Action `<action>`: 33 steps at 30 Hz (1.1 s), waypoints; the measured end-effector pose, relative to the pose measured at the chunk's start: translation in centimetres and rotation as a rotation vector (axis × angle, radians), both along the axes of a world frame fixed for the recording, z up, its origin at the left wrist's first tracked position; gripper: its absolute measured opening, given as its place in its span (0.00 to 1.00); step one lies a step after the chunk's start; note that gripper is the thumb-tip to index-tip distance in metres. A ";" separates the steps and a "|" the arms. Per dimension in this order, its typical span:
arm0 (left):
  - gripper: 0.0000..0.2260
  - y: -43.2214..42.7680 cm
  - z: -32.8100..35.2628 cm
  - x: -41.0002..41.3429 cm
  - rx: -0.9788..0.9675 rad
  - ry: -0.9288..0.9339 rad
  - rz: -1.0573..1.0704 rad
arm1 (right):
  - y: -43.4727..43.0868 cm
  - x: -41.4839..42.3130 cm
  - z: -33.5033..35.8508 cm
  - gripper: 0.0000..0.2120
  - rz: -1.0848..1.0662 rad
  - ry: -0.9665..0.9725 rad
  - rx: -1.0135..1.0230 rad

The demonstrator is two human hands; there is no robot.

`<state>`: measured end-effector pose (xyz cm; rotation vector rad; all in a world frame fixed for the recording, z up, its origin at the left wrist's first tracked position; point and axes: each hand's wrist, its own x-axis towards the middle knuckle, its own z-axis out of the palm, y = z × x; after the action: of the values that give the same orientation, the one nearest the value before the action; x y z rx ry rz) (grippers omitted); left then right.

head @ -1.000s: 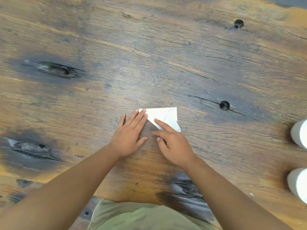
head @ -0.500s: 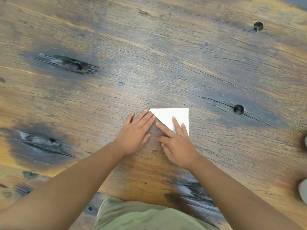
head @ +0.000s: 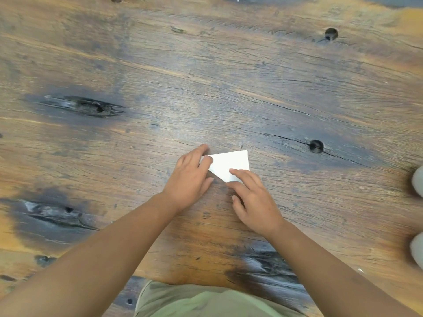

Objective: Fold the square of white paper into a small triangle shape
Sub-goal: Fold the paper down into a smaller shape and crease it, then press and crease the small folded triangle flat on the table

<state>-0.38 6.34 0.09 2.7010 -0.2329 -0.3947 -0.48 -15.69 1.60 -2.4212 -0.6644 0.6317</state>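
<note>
The white paper (head: 229, 164) lies flat on the wooden table (head: 206, 88) as a small folded triangle, its long edge running from upper left to lower right. My left hand (head: 190, 179) covers the paper's left corner, fingers curled over it. My right hand (head: 254, 197) rests with its fingertips on the paper's lower right point, pressing it to the table. Part of the lower edge is hidden under both hands.
Two white rounded objects (head: 417, 185) sit at the right edge of view, cut off by the frame. Dark round holes (head: 316, 146) and black knots (head: 91, 107) mark the tabletop. The table's near edge runs by my green clothing (head: 206, 300).
My left hand slid up onto the paper's left corner. The right hand's fingers pulled back toward the lower point. The raised flap seen a second ago now lies flat.
</note>
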 end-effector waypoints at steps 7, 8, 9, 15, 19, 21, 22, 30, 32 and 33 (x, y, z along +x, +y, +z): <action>0.26 -1.5 -0.5 -0.6 0.091 0.063 -0.134 | -1.6 -1.1 -0.7 0.23 0.003 -0.023 -0.146; 0.27 -1.6 -0.5 -0.9 0.104 0.074 -0.134 | -1.9 -1.1 -0.8 0.23 -0.005 -0.020 -0.154; 0.27 -1.7 -0.5 -1.1 0.115 0.082 -0.131 | -2.2 -1.1 -1.0 0.24 -0.012 -0.021 -0.160; 0.28 -4.0 -0.3 -2.8 0.123 0.093 -0.110 | -4.1 -0.8 -1.3 0.25 -0.062 -0.033 -0.189; 0.28 -5.8 -0.4 -3.7 0.117 0.151 -0.113 | -5.4 -0.1 -1.4 0.26 -0.082 -0.035 -0.209; 0.28 -6.2 -0.4 -3.6 0.124 0.148 -0.096 | -5.6 -0.1 -1.5 0.25 -0.073 -0.054 -0.219; 0.28 -6.2 -0.3 -3.3 0.118 0.132 -0.090 | -5.6 -0.1 -1.5 0.24 -0.068 -0.064 -0.223; 0.29 -5.1 -0.6 0.2 0.050 -0.007 -0.196 | -4.3 1.1 -1.9 0.28 -0.126 -0.074 -0.208; 0.38 -5.1 -1.1 0.8 0.074 0.046 -0.229 | -3.6 1.7 -2.1 0.33 -0.132 -0.082 -0.234; 0.42 -5.0 -1.5 0.9 0.088 0.054 -0.249 | -3.3 1.9 -2.3 0.34 -0.126 -0.097 -0.236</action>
<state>0.56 1.30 -1.36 2.7497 -0.5515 -0.5609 1.45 -19.03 -0.65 -2.7021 -0.4945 0.5710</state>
